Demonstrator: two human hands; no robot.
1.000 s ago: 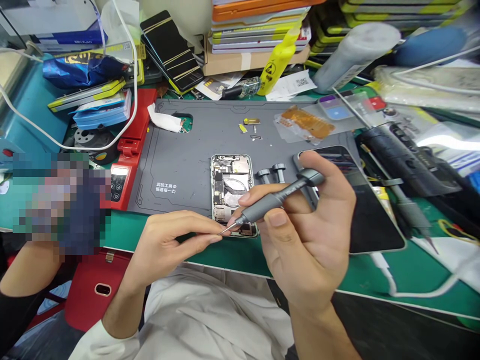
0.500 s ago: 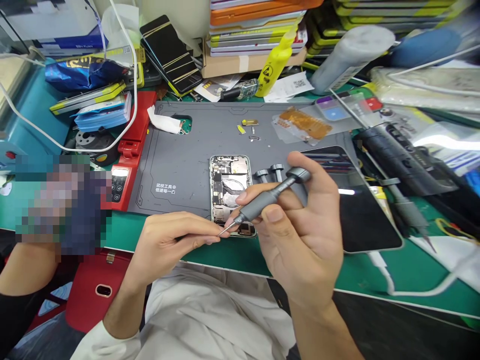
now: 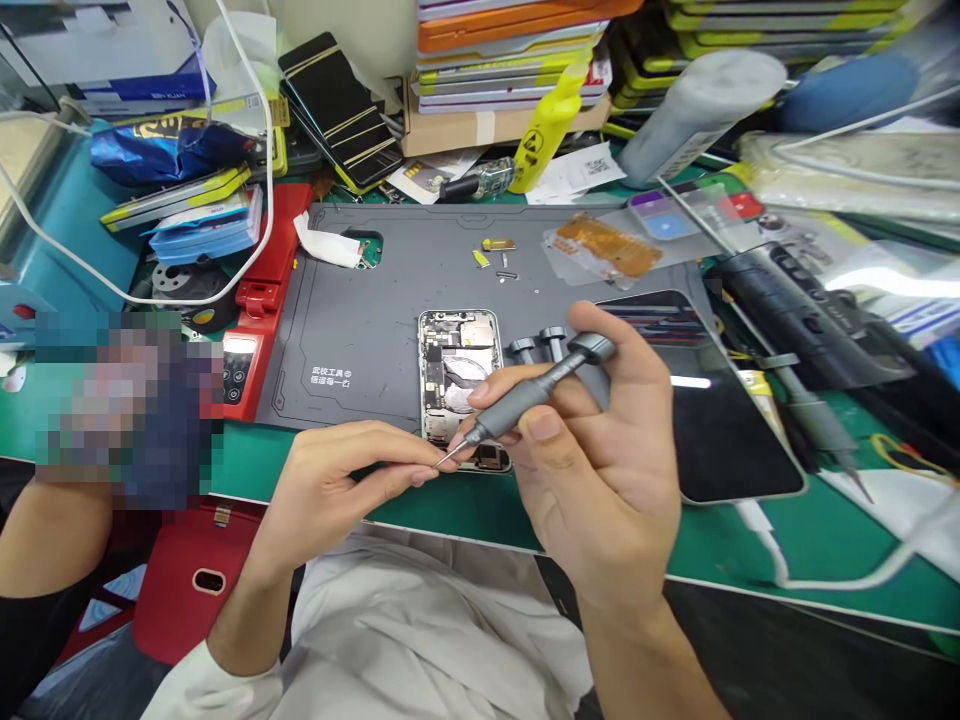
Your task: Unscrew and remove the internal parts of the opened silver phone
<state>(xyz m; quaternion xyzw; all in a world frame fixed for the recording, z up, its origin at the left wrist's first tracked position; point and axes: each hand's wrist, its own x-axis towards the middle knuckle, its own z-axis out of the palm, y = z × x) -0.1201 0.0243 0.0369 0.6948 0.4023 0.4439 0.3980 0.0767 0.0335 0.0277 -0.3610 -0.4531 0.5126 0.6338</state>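
Observation:
My right hand (image 3: 600,470) grips a grey precision screwdriver (image 3: 525,400), its tip pointing left and down. My left hand (image 3: 337,490) is closed in a pinch right at that tip (image 3: 444,460); whatever sits between the fingertips is too small to make out. Both hands hover just in front of an opened phone (image 3: 459,375) with bare internals, lying on a grey work mat (image 3: 360,320). Two more grey screwdrivers (image 3: 540,345) lie right of the phone. A detached black screen (image 3: 720,420) rests to the right.
Small yellow parts and screws (image 3: 496,255) lie on the mat's far side, beside orange flex sheets (image 3: 607,245). A red heating device (image 3: 251,330) stands left. Stacked boxes, phones and cables crowd the back. Another person's arm (image 3: 52,560) is at the left edge.
Both hands and the screwdriver have drifted slightly left and up; the pinch at the tip stays the same.

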